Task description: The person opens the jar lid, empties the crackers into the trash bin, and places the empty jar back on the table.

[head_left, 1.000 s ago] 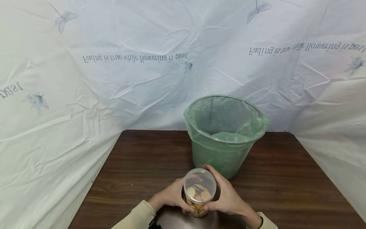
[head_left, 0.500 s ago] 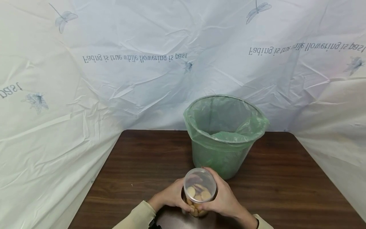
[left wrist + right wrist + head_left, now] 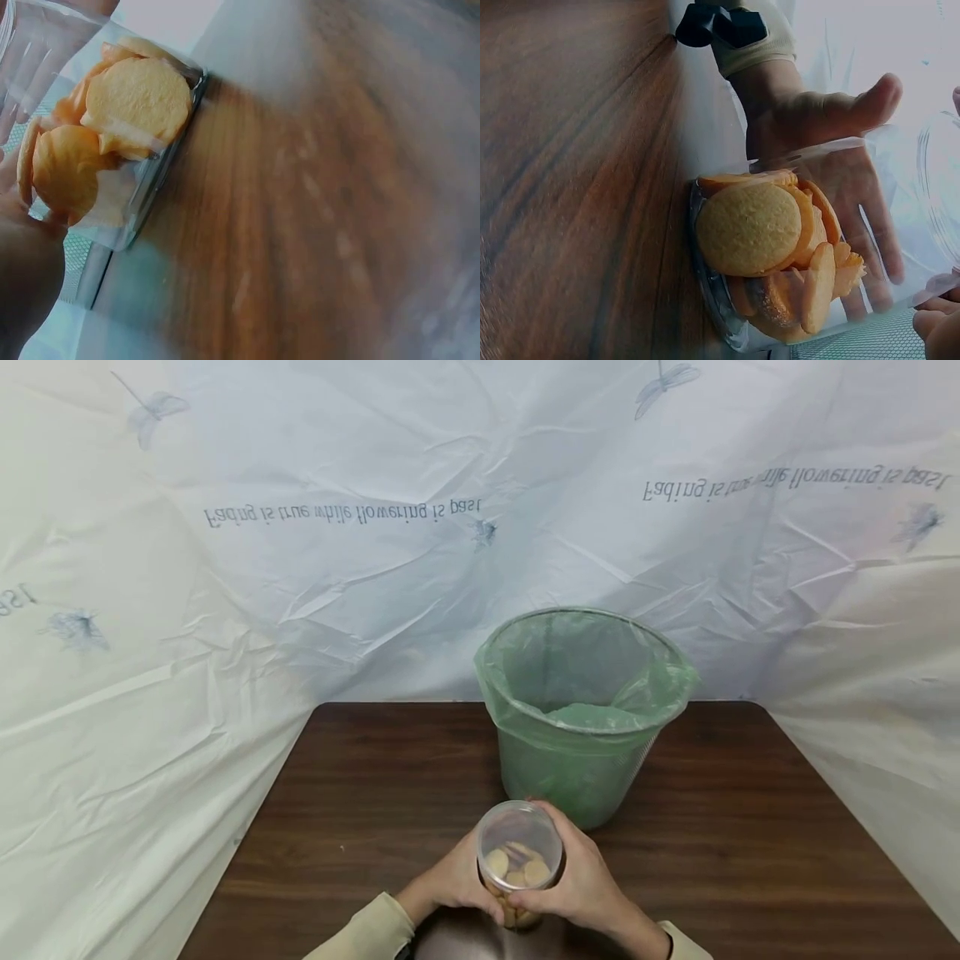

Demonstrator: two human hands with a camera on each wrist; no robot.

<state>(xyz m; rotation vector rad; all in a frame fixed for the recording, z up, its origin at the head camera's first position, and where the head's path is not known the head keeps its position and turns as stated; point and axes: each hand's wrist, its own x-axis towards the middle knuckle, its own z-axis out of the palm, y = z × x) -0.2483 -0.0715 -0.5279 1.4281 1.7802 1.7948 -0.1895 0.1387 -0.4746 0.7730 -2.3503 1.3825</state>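
A clear plastic jar (image 3: 517,829) stands upright near the front of the table, partly filled with round golden biscuits (image 3: 748,229). Whether a clear lid covers its mouth I cannot tell. My left hand (image 3: 452,875) holds its left side, thumb in front and fingers behind. From the right, my right hand (image 3: 588,883) grips it the same way, its thumb (image 3: 531,900) across the lower front. Through the clear wall in the right wrist view, the left fingers (image 3: 877,225) show behind the biscuits. The left wrist view has the biscuits close up, with the jar's base by the tabletop.
Just behind the jar stands a mesh bin (image 3: 562,777) lined with a green plastic bag (image 3: 600,739). The dark wooden table (image 3: 375,777) reaches back to a white printed sheet (image 3: 337,585), which also hangs at both sides.
My right hand has closed in slightly, its thumb sliding left along the jar's front. The head view has shifted a little. Jar, left hand and bin otherwise look unmoved.
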